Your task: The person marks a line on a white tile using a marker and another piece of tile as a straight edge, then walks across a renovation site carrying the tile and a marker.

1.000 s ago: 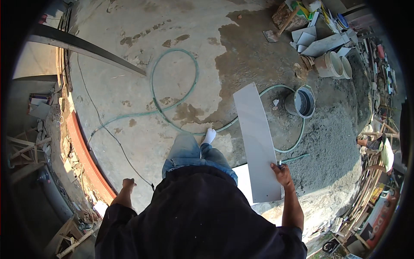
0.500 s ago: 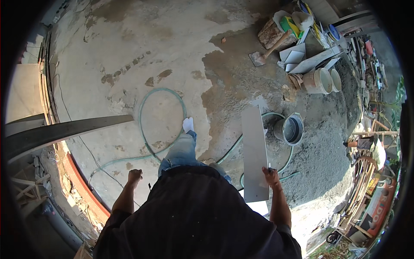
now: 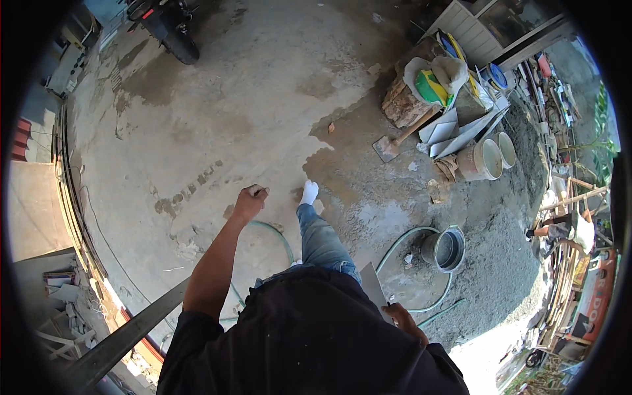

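Observation:
My left hand [image 3: 252, 197] is held out ahead at the end of a bare forearm. Its fingers are curled into a loose fist, with nothing visible in them. Down by my right hip, my right hand [image 3: 400, 317] grips the edge of a long, flat grey board [image 3: 374, 288]. Most of that board is hidden behind my dark shirt. A green hose [image 3: 388, 253] curves over the ground beyond it. Nearby stands a dark round bucket [image 3: 443, 249], grey inside.
A dark beam [image 3: 131, 339] slants in at lower left. A hammer-like tool [image 3: 388, 147], pale buckets [image 3: 479, 162], sacks [image 3: 431, 87] and offcut panels [image 3: 454, 135] crowd the upper right. Another person [image 3: 579, 232] is at far right. A motorcycle [image 3: 168, 29] stands at top left.
I have stepped forward over the hose. My left hand has swung up and ahead, while my right hand and the board have drawn back beside my body. More ground shows at the top.

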